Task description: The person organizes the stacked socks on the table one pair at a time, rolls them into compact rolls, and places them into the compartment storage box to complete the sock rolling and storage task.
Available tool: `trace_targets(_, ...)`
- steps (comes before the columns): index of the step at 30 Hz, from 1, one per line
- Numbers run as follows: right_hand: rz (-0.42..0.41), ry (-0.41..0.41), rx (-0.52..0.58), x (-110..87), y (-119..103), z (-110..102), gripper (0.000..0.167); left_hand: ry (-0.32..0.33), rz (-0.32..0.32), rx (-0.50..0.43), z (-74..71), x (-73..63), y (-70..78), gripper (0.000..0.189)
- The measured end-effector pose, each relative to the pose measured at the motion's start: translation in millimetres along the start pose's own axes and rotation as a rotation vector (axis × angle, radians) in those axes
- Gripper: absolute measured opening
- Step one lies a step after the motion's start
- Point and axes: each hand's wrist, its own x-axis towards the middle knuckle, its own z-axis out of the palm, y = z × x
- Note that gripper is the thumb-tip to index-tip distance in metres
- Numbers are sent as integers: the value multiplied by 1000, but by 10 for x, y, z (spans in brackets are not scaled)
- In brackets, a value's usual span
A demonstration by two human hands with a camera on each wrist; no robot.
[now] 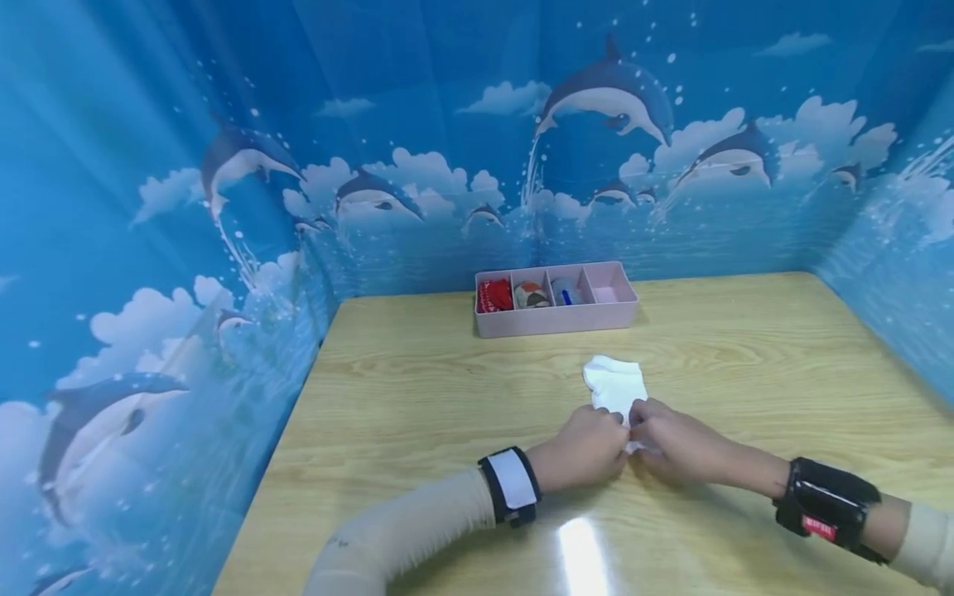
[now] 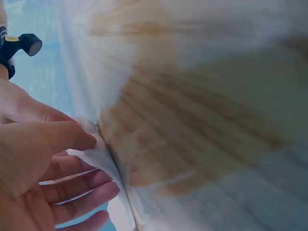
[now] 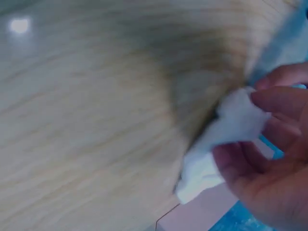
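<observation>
A white sock (image 1: 614,385) lies on the table, its far end flat and its near end bunched between my two hands. My left hand (image 1: 585,447) pinches that near end between thumb and fingers. In the left wrist view, the other fingers of the left hand (image 2: 62,178) spread loosely below the sock (image 2: 108,163). From the other side, my right hand (image 1: 681,443) pinches the same end, close against the left. The right wrist view has the right hand's (image 3: 274,154) thumb and fingers on the white fabric (image 3: 236,125).
A pink divided box (image 1: 555,320) stands at the back of the wooden table (image 1: 417,372). Its compartments hold a red bundle (image 1: 494,295), a patterned bundle (image 1: 531,295) and a grey one with blue (image 1: 568,293). A dolphin-print curtain (image 1: 447,99) hangs around the table.
</observation>
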Motion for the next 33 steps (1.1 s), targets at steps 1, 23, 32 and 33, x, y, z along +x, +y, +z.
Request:
trace_targets(1,21,-27,45,10,11,-20,12,3,-16,-34,7,3,-5,20)
trace_targets(23,71,163,17,-91,34,81,11,-42,-223,-443,2,134,-139,7)
trace_targets(32,-7,184,-166,-149,-19,87,16,-7,-91,-240,-52,97,-21,34)
trace_targets(33,25,153,-143,-137,-13,60,16,-5,-82,-230,-54,99,-6,36)
